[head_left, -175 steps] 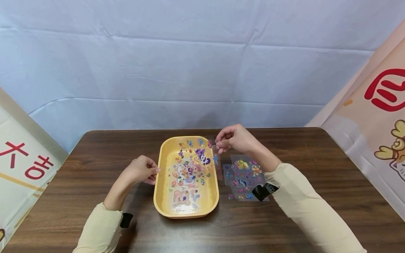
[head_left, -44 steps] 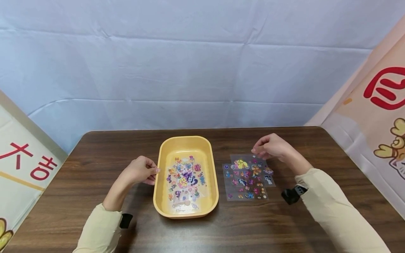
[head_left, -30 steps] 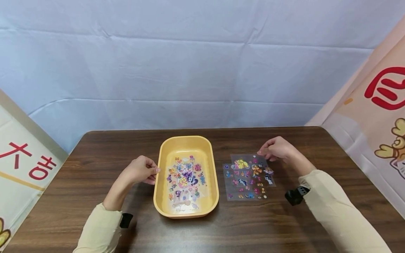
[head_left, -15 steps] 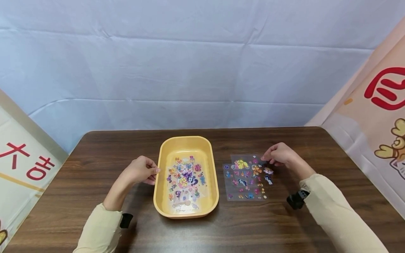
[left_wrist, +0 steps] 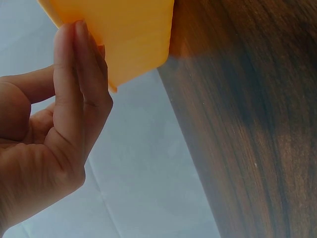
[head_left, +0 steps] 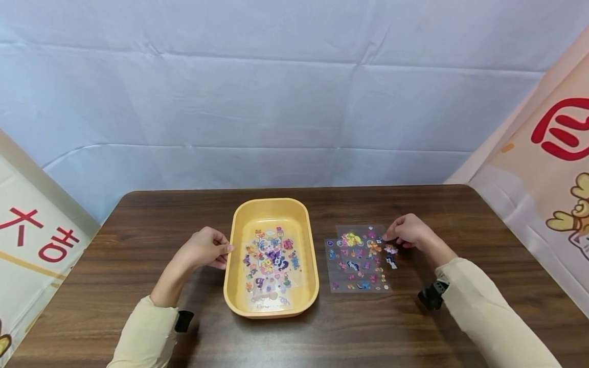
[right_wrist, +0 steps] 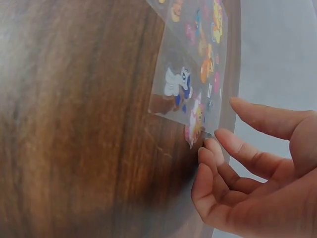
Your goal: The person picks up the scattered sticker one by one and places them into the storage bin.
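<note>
A yellow tray [head_left: 308,301] stands on the table with clear sticker sheets [head_left: 271,266] lying in it, printed with colourful cartoon figures. My left hand [head_left: 204,248] pinches the tray's left rim between thumb and fingers; the left wrist view shows the fingers [left_wrist: 67,74] against the tray's outer side. To the right, more clear sticker sheets [head_left: 359,266] overlap on the table. At their right upper edge is my right hand [head_left: 409,232]. In the right wrist view, thumb and index finger [right_wrist: 247,153] stand apart beside the sheet's corner, the other fingers bent.
The dark wood table [head_left: 368,327] reaches back to a pale cloth backdrop [head_left: 294,102]. Printed cloths with red characters hang at left and right [head_left: 566,143]. Each wrist wears a black camera strap [head_left: 432,295].
Several seconds ago my right hand held a clear sticker sheet over the tray; that sheet now lies inside. Since then, the right hand has slid down along the right-hand sheets' edge. Left hand unmoved.
</note>
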`<state>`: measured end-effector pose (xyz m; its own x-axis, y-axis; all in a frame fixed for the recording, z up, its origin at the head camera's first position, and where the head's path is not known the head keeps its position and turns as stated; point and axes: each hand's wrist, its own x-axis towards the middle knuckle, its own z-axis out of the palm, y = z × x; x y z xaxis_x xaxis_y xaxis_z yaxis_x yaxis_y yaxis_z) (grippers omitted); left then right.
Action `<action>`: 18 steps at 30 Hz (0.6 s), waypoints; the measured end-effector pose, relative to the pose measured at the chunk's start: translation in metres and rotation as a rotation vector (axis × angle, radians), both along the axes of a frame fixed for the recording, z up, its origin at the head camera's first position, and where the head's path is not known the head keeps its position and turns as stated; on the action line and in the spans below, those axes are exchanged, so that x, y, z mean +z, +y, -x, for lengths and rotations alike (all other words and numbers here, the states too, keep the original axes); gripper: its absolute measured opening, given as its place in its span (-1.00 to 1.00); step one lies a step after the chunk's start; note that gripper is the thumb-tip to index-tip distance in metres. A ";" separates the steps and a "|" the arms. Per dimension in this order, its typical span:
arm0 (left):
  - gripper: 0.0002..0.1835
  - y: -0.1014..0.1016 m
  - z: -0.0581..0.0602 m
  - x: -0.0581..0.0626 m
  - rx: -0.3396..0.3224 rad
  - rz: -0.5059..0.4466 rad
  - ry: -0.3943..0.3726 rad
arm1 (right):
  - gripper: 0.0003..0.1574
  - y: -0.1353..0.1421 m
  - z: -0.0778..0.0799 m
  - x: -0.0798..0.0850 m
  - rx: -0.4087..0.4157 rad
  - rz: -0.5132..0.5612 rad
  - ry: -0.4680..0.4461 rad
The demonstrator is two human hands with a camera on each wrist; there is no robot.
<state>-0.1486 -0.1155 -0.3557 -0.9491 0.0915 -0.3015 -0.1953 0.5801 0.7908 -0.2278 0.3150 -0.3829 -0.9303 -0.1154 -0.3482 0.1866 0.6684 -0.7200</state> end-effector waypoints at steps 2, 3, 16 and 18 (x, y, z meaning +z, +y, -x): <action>-0.84 0.000 0.000 0.000 0.000 -0.001 0.000 | -0.84 0.000 -0.001 -0.001 -0.005 -0.008 0.003; -0.84 0.000 0.000 0.000 -0.001 -0.001 0.000 | -0.84 -0.001 -0.001 -0.002 -0.009 -0.015 0.006; -0.83 -0.001 -0.001 0.000 -0.011 -0.008 -0.004 | -0.81 -0.005 0.001 -0.008 -0.046 -0.093 0.041; -0.83 -0.001 0.000 0.000 -0.011 -0.009 -0.004 | -0.81 -0.006 0.001 -0.009 -0.054 -0.117 0.048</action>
<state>-0.1482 -0.1170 -0.3561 -0.9466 0.1047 -0.3048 -0.1924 0.5751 0.7951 -0.2289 0.3091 -0.3915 -0.9501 -0.0257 -0.3108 0.1915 0.7384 -0.6465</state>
